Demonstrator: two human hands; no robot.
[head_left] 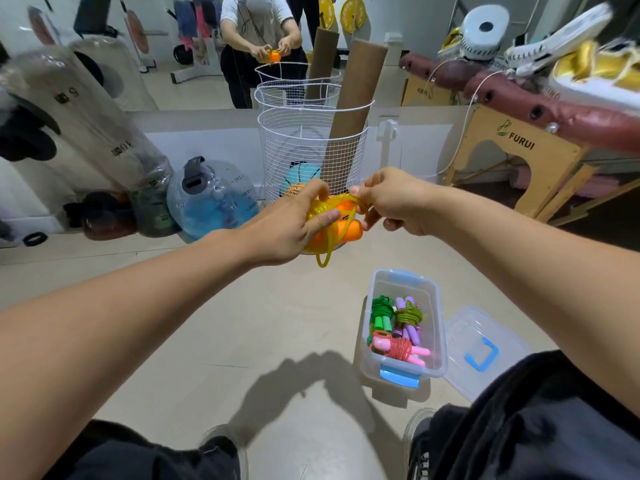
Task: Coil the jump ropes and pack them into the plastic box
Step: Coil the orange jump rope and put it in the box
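Left hand (294,220) gripped coiled yellow rope (323,220) with orange handles (348,228), held mid-air. Right hand (391,202) pinched loose strand at 3 o'clock of coil. Risk: pinch slipping, coil springing open, loop dangling at 6 o'clock snagging. Plastic box (403,370) on floor at 5 o'clock, three bundled ropes inside, room tight.

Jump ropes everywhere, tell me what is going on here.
A person is coiling a yellow jump rope with orange handles. The left hand grips the bundle while the right hand pinches a loop of its cord. On the floor below, the open plastic box already holds three coiled ropes, green, purple and pink. Its lid lies beside it.
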